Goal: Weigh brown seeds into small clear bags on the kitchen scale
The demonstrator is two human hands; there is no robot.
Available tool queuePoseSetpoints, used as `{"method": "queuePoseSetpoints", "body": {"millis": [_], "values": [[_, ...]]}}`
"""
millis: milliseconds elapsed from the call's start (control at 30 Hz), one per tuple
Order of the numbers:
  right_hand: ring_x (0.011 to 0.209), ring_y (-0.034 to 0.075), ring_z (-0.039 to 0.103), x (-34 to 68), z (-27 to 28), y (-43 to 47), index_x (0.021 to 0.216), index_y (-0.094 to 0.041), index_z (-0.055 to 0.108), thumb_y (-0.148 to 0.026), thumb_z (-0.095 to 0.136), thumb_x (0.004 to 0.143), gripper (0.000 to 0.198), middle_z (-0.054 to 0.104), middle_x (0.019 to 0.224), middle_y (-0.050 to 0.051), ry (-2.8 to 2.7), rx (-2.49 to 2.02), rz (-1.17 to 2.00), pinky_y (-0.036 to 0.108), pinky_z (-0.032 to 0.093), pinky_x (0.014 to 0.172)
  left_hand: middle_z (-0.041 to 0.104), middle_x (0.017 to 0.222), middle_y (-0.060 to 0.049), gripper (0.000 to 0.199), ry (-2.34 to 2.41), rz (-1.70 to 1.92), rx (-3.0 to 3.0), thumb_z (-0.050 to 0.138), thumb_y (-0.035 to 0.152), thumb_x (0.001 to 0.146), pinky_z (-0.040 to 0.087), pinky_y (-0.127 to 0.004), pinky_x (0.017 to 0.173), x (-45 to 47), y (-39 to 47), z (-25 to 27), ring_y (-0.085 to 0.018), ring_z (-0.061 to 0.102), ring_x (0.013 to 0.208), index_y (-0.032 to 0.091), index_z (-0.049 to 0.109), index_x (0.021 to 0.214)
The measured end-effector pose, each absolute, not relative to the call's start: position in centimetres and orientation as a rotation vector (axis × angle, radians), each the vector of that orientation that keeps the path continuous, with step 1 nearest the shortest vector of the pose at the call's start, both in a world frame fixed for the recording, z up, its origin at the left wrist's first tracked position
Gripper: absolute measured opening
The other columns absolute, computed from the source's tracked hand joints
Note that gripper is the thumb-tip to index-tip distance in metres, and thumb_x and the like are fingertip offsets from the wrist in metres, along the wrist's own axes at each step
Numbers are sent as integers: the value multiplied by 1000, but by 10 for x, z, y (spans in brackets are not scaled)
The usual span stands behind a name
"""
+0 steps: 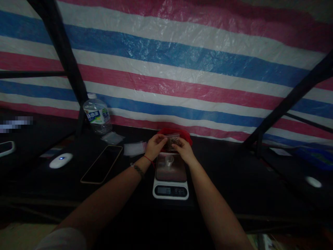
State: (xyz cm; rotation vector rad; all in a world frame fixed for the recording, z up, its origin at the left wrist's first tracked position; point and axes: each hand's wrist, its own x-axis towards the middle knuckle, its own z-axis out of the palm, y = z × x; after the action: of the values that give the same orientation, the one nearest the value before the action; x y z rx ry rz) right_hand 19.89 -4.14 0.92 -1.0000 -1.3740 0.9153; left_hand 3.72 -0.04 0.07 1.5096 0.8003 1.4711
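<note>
Between my two hands is a small clear zip bag point(172, 141) with brownish bits inside, too small to name. My left hand point(155, 146) pinches its left side and my right hand point(184, 150) its right side. Right behind the bag lies a red plastic bag point(185, 135), partly covered by my hands. Below them, a white kitchen scale point(170, 196) rests on the black table; its display is lit, the digits hard to read. A small clear cup point(169, 160) stands on the scale's plate. Beside my left hand lies a stack of clear zip bags point(134, 149).
A phone point(102, 164) lies left of the scale, with a white oval device point(61, 160) beyond it. A large clear bottle point(97, 114) stands at the back, near more clear bags point(112, 138). Dark metal poles flank the table point(218, 180) before a striped tarp point(177, 69).
</note>
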Motion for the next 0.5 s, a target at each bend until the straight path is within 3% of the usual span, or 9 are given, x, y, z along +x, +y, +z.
{"method": "queuePoseSetpoints", "body": {"millis": [100, 200, 500], "values": [[83, 20, 65, 200, 8, -41, 101, -21, 60, -35, 70, 69, 36, 68, 97, 4, -1283, -1051, 913, 31, 55, 68, 70, 87, -7, 34, 719, 1377, 1545, 72, 35, 67, 54, -30, 77, 37, -1, -1, -16, 66, 79, 14, 63, 93], [71, 17, 64, 199, 8, -42, 106, -23, 56, -39, 67, 71, 40, 67, 96, 3, -1227, -1080, 947, 25, 49, 51, 71, 92, -8, 35, 701, 1266, 1608, 71, 33, 69, 55, -32, 79, 39, -1, -2, -18, 67, 82, 14, 65, 96], [59, 14, 58, 197, 7, -43, 92, -19, 60, -38, 74, 64, 37, 64, 76, 0, -1230, -1126, 899, 22, 45, 46, 72, 89, -6, 28, 739, 1253, 1783, 63, 32, 76, 55, -28, 71, 38, -2, -4, -16, 67, 76, 14, 66, 97]]}}
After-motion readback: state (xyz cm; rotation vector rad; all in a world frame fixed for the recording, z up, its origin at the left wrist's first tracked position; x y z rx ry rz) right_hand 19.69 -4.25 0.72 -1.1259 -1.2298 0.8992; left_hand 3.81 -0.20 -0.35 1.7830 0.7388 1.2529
